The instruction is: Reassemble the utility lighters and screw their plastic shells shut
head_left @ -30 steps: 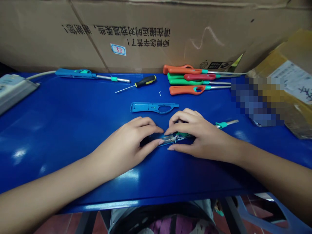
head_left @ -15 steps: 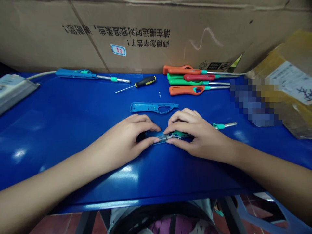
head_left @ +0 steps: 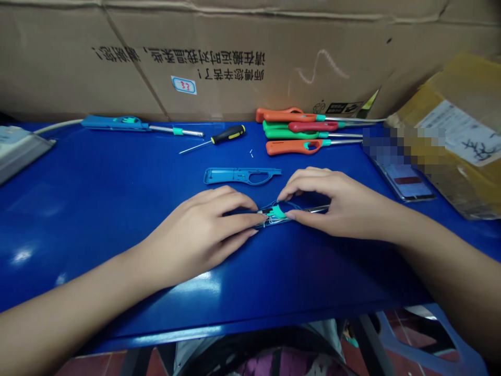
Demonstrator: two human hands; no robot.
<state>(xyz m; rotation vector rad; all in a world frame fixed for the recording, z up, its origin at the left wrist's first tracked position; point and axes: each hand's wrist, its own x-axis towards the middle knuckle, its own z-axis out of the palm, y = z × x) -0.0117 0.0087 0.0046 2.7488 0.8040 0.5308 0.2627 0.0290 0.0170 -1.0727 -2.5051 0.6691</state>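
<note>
An opened blue gas lighter lies on the table between my hands, its inner parts and a turquoise trigger showing. My left hand is closed over the handle end, which its fingers hide, with the fingertips by the trigger. The thumb and fingers of my right hand grip the lighter around the trigger guard, and part of its metal tube shows beneath the palm. Just beyond them rests the loose blue half of the handle shell, its hollow side up.
A black and yellow screwdriver and tiny white bits lie farther back. An assembled blue lighter is at the left, several coloured lighters at the right. A phone, a taped parcel and a large carton border the table.
My right hand has shifted along the lighter toward its tube, uncovering the turquoise trigger. My left fingers have moved in closer to the trigger. The view has tilted slightly.
</note>
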